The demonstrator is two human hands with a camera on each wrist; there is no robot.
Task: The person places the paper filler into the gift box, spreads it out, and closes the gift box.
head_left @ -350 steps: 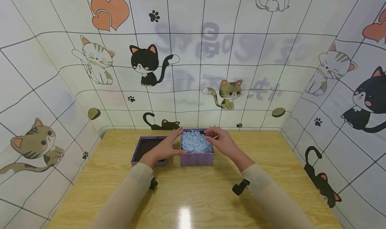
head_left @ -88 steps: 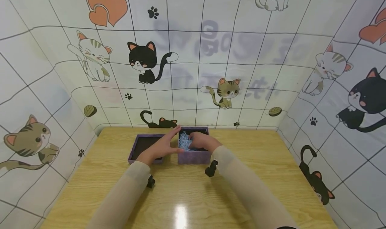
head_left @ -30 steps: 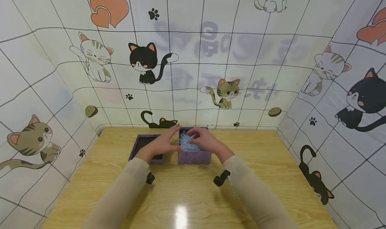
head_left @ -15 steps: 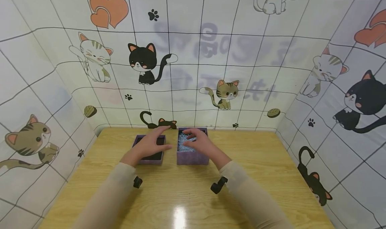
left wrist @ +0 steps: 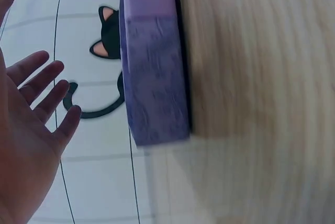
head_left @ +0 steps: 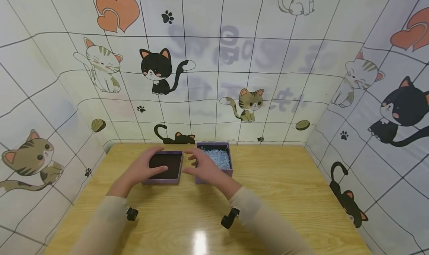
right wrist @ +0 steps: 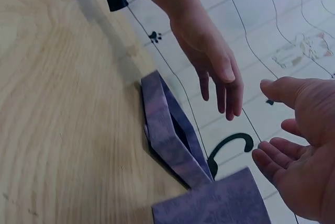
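In the head view a shallow purple lid point(head_left: 170, 164) with a dark inside lies on the table. Just right of it stands a deeper purple box point(head_left: 231, 159), partly filled with shredded blue paper point(head_left: 218, 159). My left hand point(head_left: 139, 169) hovers by the lid's left side, fingers spread and holding nothing. Between lid and box, my right hand point(head_left: 205, 168) is raised with loosely bent fingers, hiding the box's left front part. The left wrist view shows the lid's side wall point(left wrist: 157, 77) apart from my fingers. Both hands appear free of the box point(right wrist: 214, 205) in the right wrist view.
A wooden table point(head_left: 268, 195) carries the lid and box near its back edge. Behind and at both sides hangs a white cloth point(head_left: 207, 79) printed with cats and grid lines. Black wrist straps point(head_left: 230, 218) sit at both sleeves.
My left hand has left the box's left edge and moved left past the lid. My right hand has come out of the shredded paper and shifted left toward the lid.
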